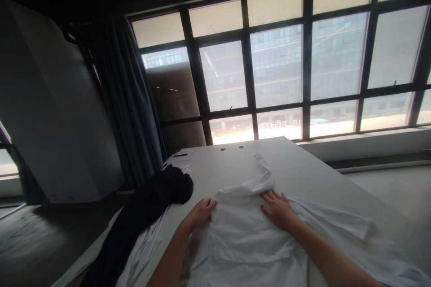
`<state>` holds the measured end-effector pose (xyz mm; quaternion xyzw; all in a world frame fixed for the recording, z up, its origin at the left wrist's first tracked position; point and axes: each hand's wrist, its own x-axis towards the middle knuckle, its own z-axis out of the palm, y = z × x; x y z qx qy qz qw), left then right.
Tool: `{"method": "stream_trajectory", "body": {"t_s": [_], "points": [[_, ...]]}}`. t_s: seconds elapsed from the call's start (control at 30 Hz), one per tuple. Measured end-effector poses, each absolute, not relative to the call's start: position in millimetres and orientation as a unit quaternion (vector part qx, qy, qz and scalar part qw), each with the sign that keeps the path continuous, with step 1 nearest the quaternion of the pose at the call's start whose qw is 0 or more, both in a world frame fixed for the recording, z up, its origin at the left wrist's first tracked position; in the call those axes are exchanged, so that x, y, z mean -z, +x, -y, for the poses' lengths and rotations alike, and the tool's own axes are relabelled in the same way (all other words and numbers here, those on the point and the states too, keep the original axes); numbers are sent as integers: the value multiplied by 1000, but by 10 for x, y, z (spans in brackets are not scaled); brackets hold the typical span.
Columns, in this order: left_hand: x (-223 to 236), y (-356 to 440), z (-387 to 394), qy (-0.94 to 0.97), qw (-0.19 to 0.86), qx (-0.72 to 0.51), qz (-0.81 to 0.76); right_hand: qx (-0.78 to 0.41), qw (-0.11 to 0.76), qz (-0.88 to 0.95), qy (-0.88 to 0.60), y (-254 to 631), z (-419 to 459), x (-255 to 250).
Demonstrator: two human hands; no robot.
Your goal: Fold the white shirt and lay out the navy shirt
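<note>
Head view | left hand (202,212): grip pinching white fabric garment (245,237), 10 o'clock | right hand (279,209): grip spread flat on it, 1 o'clock | long black cloth (139,217), 9 o'clock

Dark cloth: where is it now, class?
In the head view, the dark cloth lies along the left side of the table, left of the left hand and white garment.

The white shirt (249,242) lay spread across the near part of the table (215,168), its cloth plain and creased. Its upper edge was bunched into a soft ridge, a narrow rumpled end pointed toward the table's far edge, and a flatter, sleeve-like part stretched toward the table's right side.
</note>
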<state>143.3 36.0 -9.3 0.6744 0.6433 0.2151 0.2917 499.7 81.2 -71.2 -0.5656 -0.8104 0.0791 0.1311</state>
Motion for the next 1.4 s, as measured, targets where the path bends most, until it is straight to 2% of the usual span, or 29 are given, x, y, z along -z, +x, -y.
{"method": "stream_trajectory", "body": {"t_s": [0.27,0.5,0.63,0.77,0.87,0.93,1.0,1.07,1.23,1.4], "points": [[353,1392,-380,667,108,-185,-714,46,145,735,-661,4851,-575,658],[371,1271,-369,640,43,-175,-747,-30,97,757,-646,5039,-697,765],[359,1211,-373,610,22,-175,-772,-71,81,801,-589,5445,-1018,817],[366,1196,-380,587,6,-170,-791,-60,65,777,-623,6010,-1329,850],[372,1216,-374,585,-4,-163,-794,-19,59,718,-693,6379,-1433,847],[374,1230,-363,587,-10,-159,-794,49,69,658,-748,6518,-1418,831],[371,1240,-350,587,-13,-155,-794,131,90,628,-762,6544,-1344,822],[357,1252,-338,588,-13,-152,-794,161,99,641,-744,6465,-1238,842],[252,1391,-305,629,-39,-169,-757,30,85,640,-763,6127,-1013,1001],[239,1758,-200,749,-39,-171,-639,-23,58,650,-757,6078,-1036,1050]]}}
